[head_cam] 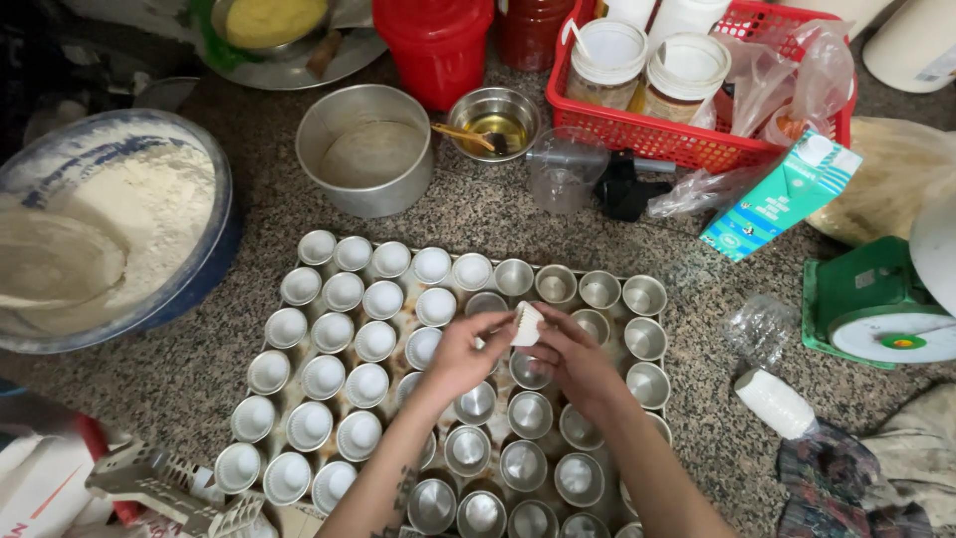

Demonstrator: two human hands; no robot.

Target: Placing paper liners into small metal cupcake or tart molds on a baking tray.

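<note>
Two hands: your left hand and right hand both pinch one paper liner; left cups lined, right cups bare.

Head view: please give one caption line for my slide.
Both hands hold a white paper liner above metal cups.

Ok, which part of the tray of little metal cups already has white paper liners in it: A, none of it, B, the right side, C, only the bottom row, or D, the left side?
D: the metal cups on the tray's left side hold white liners, while those on the right show bare metal, and both hands, left and right, pinch a paper liner over the middle.
</note>
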